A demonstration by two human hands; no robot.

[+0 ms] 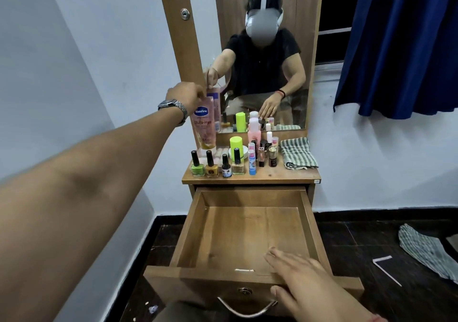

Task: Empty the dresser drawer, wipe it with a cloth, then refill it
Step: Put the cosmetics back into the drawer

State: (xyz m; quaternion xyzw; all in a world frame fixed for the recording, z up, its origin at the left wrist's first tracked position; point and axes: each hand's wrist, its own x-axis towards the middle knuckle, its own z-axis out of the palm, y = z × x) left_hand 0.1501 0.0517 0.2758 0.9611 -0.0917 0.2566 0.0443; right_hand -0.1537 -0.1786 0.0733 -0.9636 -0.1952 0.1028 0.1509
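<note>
Head: drawer (247, 235) pulled open, bare wooden interior

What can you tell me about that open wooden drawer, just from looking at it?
The drawer is brown wood, pulled fully out from under the dresser top. Inside it looks bare, with only a small pale streak near the front. Its front panel carries a round lock and a curved metal handle. The right hand rests on the front edge, fingers straight, thumb against the panel.

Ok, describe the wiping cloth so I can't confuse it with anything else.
Start at the dresser top under the mirror. The cloth lies folded at its right end, beside the bottles. It is the only fabric there, checked in green and white.
</note>
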